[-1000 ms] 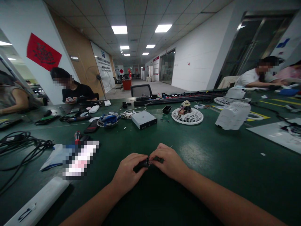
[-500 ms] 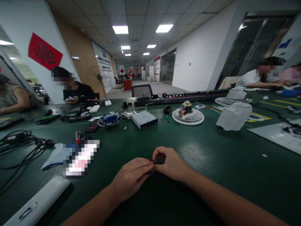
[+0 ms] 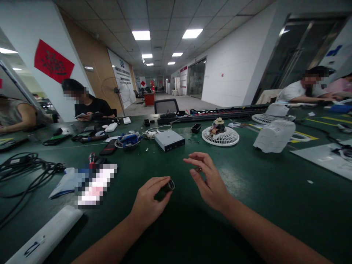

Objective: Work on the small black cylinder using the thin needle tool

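Hands apart above tabletop point(image 3: 132, 167): left hand point(image 3: 151, 198) pinches dark cylindrical part point(image 3: 169, 185); right hand point(image 3: 207, 179) is raised, fingers spread.

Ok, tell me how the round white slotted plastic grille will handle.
The grille looks stiff, its rim keeping an even circle. It's probably heaviest mid-way, where the copper-and-cream motor-like assembly sits, so lifting one edge may tilt it. Pushed, it should slide rather than roll, lying flat on its wide rim.
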`<state>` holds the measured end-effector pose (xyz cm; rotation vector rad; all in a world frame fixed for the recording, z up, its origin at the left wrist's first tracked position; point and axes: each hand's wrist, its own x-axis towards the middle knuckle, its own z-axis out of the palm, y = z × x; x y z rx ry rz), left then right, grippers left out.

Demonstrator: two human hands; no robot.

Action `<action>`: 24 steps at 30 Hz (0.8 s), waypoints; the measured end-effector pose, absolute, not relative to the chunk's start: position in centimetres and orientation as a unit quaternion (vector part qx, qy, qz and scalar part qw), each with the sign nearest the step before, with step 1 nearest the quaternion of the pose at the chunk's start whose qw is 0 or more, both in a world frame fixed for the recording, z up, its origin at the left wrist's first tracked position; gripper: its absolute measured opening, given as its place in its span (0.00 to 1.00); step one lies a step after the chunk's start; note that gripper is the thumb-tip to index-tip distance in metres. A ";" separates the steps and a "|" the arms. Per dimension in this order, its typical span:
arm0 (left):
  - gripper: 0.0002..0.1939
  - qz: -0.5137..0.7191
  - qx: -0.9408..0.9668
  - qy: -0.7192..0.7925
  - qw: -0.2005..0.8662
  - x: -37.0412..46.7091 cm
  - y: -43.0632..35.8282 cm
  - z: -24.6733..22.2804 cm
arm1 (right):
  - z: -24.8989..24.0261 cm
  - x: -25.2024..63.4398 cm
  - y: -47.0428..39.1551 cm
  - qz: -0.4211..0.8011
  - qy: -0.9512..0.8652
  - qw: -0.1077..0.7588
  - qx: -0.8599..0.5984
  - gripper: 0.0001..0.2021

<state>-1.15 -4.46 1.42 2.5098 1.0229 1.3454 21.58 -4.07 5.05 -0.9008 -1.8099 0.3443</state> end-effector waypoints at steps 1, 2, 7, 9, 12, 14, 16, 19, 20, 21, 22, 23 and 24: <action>0.19 0.440 0.825 0.350 0.060 -1.2 -4.3 1.4 | 5.1 21.7 -3.9 0.156 -0.735 0.543 -0.375 0.12; 0.19 0.436 0.822 0.361 0.061 -1.3 -4.2 1.3 | 5.0 21.8 -3.8 0.180 -0.714 0.565 -0.372 0.11; 0.18 0.434 0.820 0.368 0.061 -1.4 -4.2 1.5 | 4.2 21.4 -3.1 0.374 -0.667 0.546 -0.341 0.15; 0.18 0.434 0.826 0.353 0.060 -1.3 -4.3 1.6 | 3.7 21.2 -2.9 0.405 -0.673 0.521 -0.334 0.15; 0.18 0.437 0.829 0.345 0.059 -1.2 -4.4 1.5 | 3.1 21.0 -2.7 0.412 -0.671 0.513 -0.343 0.15; 0.18 0.441 0.825 0.349 0.059 -1.2 -4.3 1.4 | 2.9 20.9 -2.6 0.398 -0.669 0.515 -0.359 0.13; 0.18 0.444 0.818 0.360 0.061 -1.3 -4.1 1.4 | 2.8 20.9 -2.5 0.388 -0.664 0.517 -0.376 0.12; 0.18 0.439 0.811 0.380 0.067 -1.3 -3.8 1.4 | 2.6 20.7 -2.0 0.438 -0.632 0.519 -0.372 0.13; 0.18 0.435 0.811 0.384 0.070 -1.3 -3.8 1.4 | 2.5 20.7 -1.8 0.460 -0.620 0.520 -0.365 0.13; 0.18 0.430 0.812 0.388 0.073 -1.4 -3.8 1.5 | 2.4 20.7 -1.6 0.473 -0.612 0.522 -0.359 0.13; 0.18 0.425 0.813 0.391 0.077 -1.4 -3.8 1.5 | 2.3 20.7 -1.5 0.476 -0.609 0.523 -0.358 0.13; 0.18 0.420 0.813 0.395 0.080 -1.4 -3.8 1.5 | 2.2 20.7 -1.3 0.472 -0.610 0.525 -0.360 0.13; 0.18 0.416 0.813 0.399 0.083 -1.4 -3.7 1.6 | 2.2 20.7 -1.2 0.470 -0.611 0.525 -0.361 0.13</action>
